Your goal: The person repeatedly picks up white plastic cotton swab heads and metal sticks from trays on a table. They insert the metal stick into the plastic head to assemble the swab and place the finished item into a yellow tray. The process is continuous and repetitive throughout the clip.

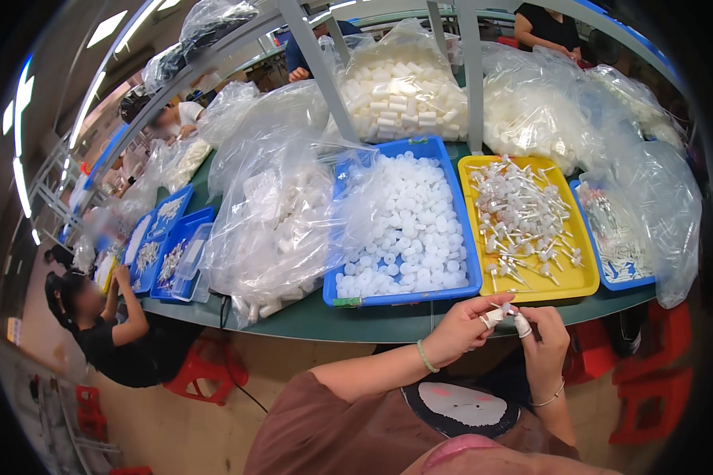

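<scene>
Just in front of the table's near edge, my left hand (461, 326) and my right hand (548, 339) meet at their fingertips. Pinched between them is a small whitish plastic piece (506, 307), partly hidden by the fingers; it resembles the stemmed parts in the tray beyond. White covers wrap some fingertips of both hands. The yellow tray (586, 283) lies right beyond them, with many white stemmed parts (523, 218) heaped in it. To its left, a blue tray (474, 261) holds a pile of round translucent white pieces (412, 214).
A clear bag of white parts (273, 222) overlaps the blue tray's left side. Bags of white cylinders (400, 95) stand behind grey posts (471, 79). Another blue tray (630, 281) lies at the right. Red stools (650, 396) stand below; a co-worker (107, 321) sits left.
</scene>
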The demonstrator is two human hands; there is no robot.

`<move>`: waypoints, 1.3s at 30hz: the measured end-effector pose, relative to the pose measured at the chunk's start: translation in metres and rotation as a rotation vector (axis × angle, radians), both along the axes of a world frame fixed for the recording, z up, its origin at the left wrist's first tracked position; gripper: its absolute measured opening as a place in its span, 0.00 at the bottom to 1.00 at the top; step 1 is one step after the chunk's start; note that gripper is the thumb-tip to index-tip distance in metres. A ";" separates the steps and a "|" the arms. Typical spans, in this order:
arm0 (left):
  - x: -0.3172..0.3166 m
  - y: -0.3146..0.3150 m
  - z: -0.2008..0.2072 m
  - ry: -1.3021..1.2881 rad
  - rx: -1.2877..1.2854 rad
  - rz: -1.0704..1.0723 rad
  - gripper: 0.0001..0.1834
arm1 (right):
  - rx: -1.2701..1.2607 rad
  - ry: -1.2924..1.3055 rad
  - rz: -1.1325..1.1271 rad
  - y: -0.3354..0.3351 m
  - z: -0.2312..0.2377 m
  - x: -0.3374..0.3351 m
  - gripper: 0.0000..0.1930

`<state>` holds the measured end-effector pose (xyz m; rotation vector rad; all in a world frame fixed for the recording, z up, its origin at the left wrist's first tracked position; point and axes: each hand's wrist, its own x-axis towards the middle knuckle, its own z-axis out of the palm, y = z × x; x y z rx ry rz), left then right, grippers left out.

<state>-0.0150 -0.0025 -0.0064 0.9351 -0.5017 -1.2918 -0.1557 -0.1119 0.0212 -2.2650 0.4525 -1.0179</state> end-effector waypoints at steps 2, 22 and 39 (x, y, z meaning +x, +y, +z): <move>0.000 -0.001 -0.002 -0.009 -0.007 0.006 0.21 | 0.028 0.010 0.010 -0.001 0.003 -0.001 0.12; 0.007 -0.003 -0.002 -0.059 -0.072 -0.071 0.21 | 0.393 -0.003 0.082 0.003 -0.005 0.001 0.05; 0.012 -0.004 -0.006 0.087 -0.139 -0.132 0.19 | 0.008 -0.068 -0.129 0.031 -0.013 0.000 0.05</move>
